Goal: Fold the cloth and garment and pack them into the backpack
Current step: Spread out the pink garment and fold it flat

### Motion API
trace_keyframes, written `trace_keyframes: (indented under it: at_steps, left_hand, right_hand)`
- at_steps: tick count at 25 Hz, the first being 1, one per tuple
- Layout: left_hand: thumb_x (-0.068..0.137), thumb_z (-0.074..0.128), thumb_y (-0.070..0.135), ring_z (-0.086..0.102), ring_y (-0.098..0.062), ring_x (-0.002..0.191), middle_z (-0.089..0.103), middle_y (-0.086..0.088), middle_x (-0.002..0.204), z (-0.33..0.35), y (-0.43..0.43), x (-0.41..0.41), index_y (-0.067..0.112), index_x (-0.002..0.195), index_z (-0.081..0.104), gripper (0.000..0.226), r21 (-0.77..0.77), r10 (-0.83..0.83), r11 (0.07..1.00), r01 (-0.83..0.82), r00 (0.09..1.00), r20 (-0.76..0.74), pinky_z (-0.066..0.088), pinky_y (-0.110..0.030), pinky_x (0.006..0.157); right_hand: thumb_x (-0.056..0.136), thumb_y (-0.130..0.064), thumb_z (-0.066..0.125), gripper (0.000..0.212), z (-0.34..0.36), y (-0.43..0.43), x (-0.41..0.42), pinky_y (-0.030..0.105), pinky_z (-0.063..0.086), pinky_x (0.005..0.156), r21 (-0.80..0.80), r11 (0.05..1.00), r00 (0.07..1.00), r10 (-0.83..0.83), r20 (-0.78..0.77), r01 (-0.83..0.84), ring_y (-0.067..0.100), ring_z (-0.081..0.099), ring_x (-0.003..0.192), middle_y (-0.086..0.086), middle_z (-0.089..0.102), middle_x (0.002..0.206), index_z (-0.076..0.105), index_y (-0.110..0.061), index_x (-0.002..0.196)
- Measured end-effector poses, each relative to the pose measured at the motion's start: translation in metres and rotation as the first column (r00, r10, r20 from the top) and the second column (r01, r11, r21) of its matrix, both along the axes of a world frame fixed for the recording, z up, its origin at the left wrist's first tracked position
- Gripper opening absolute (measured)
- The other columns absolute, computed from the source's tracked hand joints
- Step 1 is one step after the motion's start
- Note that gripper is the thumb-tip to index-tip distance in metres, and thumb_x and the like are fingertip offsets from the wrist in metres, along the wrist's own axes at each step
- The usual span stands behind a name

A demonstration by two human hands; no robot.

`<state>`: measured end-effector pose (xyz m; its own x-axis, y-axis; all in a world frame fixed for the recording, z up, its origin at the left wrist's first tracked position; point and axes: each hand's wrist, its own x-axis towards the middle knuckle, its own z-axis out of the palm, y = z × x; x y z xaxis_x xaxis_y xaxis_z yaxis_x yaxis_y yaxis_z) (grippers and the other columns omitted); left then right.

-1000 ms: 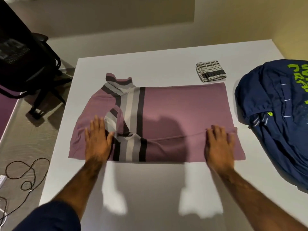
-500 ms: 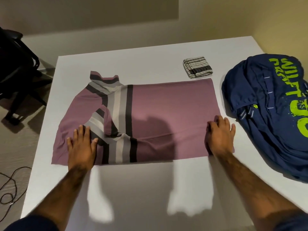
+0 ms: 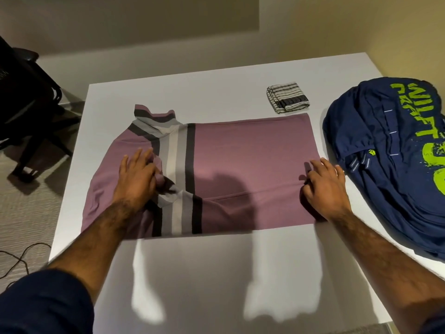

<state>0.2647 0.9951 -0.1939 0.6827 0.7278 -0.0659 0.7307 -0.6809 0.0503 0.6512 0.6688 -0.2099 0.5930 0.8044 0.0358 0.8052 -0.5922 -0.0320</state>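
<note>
White counter (image 3: 216,273) fills the room's corner, with the mauve striped garment (image 3: 240,160) lying flat across its middle. Both forearms reach out over it. The left hand (image 3: 137,179) pinches bunched sleeve fabric beside the stripes; the right hand (image 3: 325,186) curls its fingers round the garment's right edge. The folded cloth (image 3: 287,97) lies just beyond, and the backpack (image 3: 390,165) is at the right.

White surface (image 3: 216,273) in a plain room — chair (image 3: 26,97) and cable (image 3: 21,256) off to the left.
The near part of the surface carries dark shadows and two brighter patches of light. The black office chair stands on the pale floor (image 3: 29,213) beyond the far left corner; the thin dark cable loops on that floor nearer the camera — beige walls (image 3: 144,32) behind.
</note>
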Motion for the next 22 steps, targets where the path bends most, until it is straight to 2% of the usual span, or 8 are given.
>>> trace_keyframes:
  at_steps: [4,7,9,11,15,17,19,22]
  left_hand:
    - [0.099,0.056,0.011,0.015,-0.029,0.155,0.023,-0.009,0.167,0.0,-0.014,0.005,0.015,0.138,0.051,0.039,-0.089,0.227,0.973,-0.211,0.943,0.245,0.008,-0.048,0.126]
    - [0.107,0.044,0.026,0.009,-0.027,0.157,0.011,-0.007,0.171,-0.019,-0.037,-0.006,0.018,0.159,0.026,0.055,-0.212,0.364,0.925,-0.316,0.897,0.251,0.011,-0.05,0.127]
    - [0.108,0.033,0.041,0.003,-0.024,0.158,0.005,-0.005,0.171,-0.041,-0.051,-0.025,0.018,0.162,0.014,0.062,-0.246,0.363,0.918,-0.31,0.908,0.21,0.01,-0.051,0.127]
    - [0.104,0.026,0.052,0.0,-0.024,0.158,0.004,-0.004,0.171,-0.059,-0.061,-0.045,0.018,0.163,0.009,0.07,-0.243,0.355,0.919,-0.312,0.921,0.16,0.006,-0.049,0.127]
    - [0.103,0.008,0.059,0.005,-0.028,0.157,0.007,-0.008,0.171,-0.066,-0.059,-0.071,0.015,0.163,0.007,0.074,-0.136,0.347,0.932,-0.337,0.936,0.056,0.004,-0.048,0.127]
    - [0.103,0.008,0.058,0.007,-0.029,0.157,0.009,-0.009,0.17,-0.063,-0.055,-0.08,0.015,0.163,0.008,0.074,-0.124,0.416,0.904,-0.409,0.909,0.03,0.003,-0.048,0.126]
    - [0.103,0.013,0.056,0.012,-0.031,0.157,0.013,-0.011,0.17,-0.061,-0.051,-0.095,0.014,0.163,0.01,0.073,-0.101,0.495,0.866,-0.49,0.868,0.031,0.006,-0.049,0.127]
    - [0.106,0.028,0.047,0.03,-0.036,0.15,0.034,-0.015,0.161,-0.058,-0.044,-0.117,0.009,0.151,0.039,0.06,0.008,0.532,0.846,-0.533,0.845,0.057,0.007,-0.052,0.126]
  right_hand:
    - [0.094,-0.022,0.059,0.024,-0.01,-0.007,-0.01,0.064,0.017,0.119,0.003,0.983,0.98,-0.184,0.074,0.184,0.034,0.032,0.144,0.013,0.05,0.147,0.069,-0.006,0.109]
    - [0.095,-0.016,0.059,0.037,-0.009,0.001,-0.031,0.064,0.009,0.12,0.03,0.958,0.959,-0.284,0.018,0.284,0.04,0.021,0.15,0.018,0.031,0.16,0.055,-0.008,0.131]
    - [0.092,-0.014,0.058,0.052,-0.004,0.012,-0.063,0.063,0.014,0.121,0.059,0.969,0.97,-0.24,-0.035,0.242,0.042,0.022,0.149,0.019,0.027,0.16,0.043,-0.011,0.142]
    - [0.097,-0.025,0.051,0.058,-0.005,0.026,-0.111,0.059,0.016,0.122,0.052,0.994,0.993,-0.089,-0.082,0.094,0.038,0.019,0.151,0.016,0.023,0.164,0.036,-0.012,0.151]
    - [0.104,-0.056,0.016,0.07,-0.033,0.048,-0.186,0.049,-0.007,0.124,-0.064,0.981,0.944,0.157,-0.292,-0.184,0.026,-0.012,0.156,0.006,-0.009,0.17,0.004,-0.02,0.163]
    - [0.098,-0.067,0.003,0.08,-0.044,0.043,-0.182,0.05,-0.004,0.125,-0.076,0.99,0.956,0.091,-0.279,-0.117,0.026,-0.007,0.157,0.007,-0.005,0.17,0.005,-0.019,0.163]
    - [0.098,-0.068,0.007,0.083,-0.05,0.029,-0.162,0.053,0.006,0.125,-0.05,0.998,0.974,-0.048,-0.223,0.037,0.03,0.005,0.156,0.009,0.009,0.17,0.015,-0.015,0.162]
    - [0.099,-0.067,0.009,0.084,-0.049,-0.003,-0.111,0.06,0.015,0.122,-0.025,0.965,0.946,-0.26,-0.196,0.26,0.034,0.012,0.154,0.014,0.016,0.167,0.018,-0.008,0.159]
